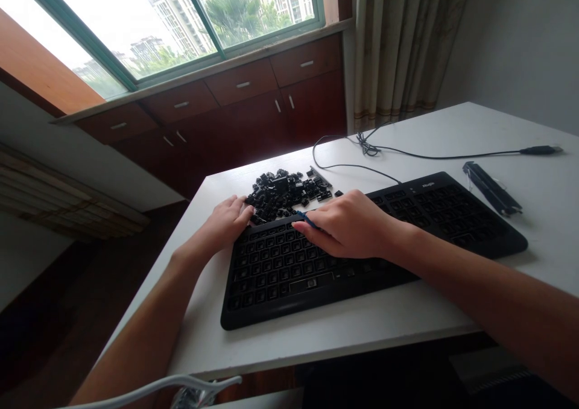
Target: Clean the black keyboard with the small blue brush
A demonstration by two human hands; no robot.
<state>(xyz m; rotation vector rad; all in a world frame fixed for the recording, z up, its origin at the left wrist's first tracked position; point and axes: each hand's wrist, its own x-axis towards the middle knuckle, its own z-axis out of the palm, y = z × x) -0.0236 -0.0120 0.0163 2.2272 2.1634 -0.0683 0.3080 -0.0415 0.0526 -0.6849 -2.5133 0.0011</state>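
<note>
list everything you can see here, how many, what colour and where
table: one, white, centre
keyboard: one, black, on table
loose keys: many, black, piled behind keyboard
cable: one, black, from keyboard's far edge across table
plug: one, dark, cable's end
bar: one, black, right of keyboard
curved bar: one, white, bottom left
cabinet: one, red-brown, beneath window
window: one, green-framed, top left
palm tree: one, green, outside
buildings: several, pale, outside
curtains: two, beige, far right of cabinet and left side
blue tool: one, blue, in right hand
left hand: one, bare, beside loose keys
right hand: one, bare, over keyboard
</note>
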